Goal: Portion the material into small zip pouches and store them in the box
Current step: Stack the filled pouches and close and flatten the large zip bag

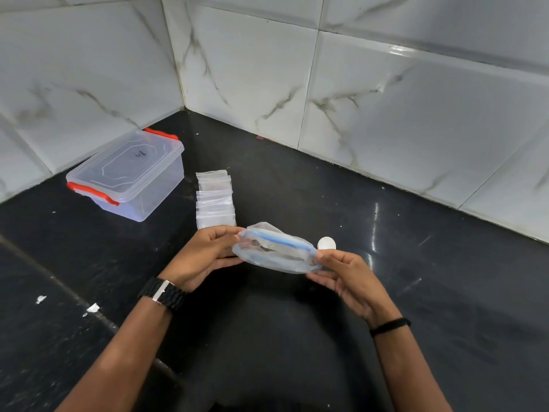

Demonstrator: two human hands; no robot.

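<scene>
You are holding a clear zip bag (pixel 274 251) with a blue seal strip above the dark counter (pixel 386 278). Your left hand (pixel 205 257) pinches its left end and your right hand (pixel 347 272) pinches its right end, so the bag is stretched between them. What is inside it is hard to make out; it looks nearly flat. Just behind your left hand lies a row of small clear pouches (pixel 215 199), overlapping each other on the counter; whether any of them is filled cannot be told from here. A small white round disc (pixel 326 243) sits on the counter just beyond your right fingertips. Farther left, near the tiled wall (pixel 386 99), the clear box (pixel 127 173) with red clips stands with its lid on, and it looks empty. By that, the task seems barely begun: portioning, sealing, opening the box and storing all lie ahead.
</scene>
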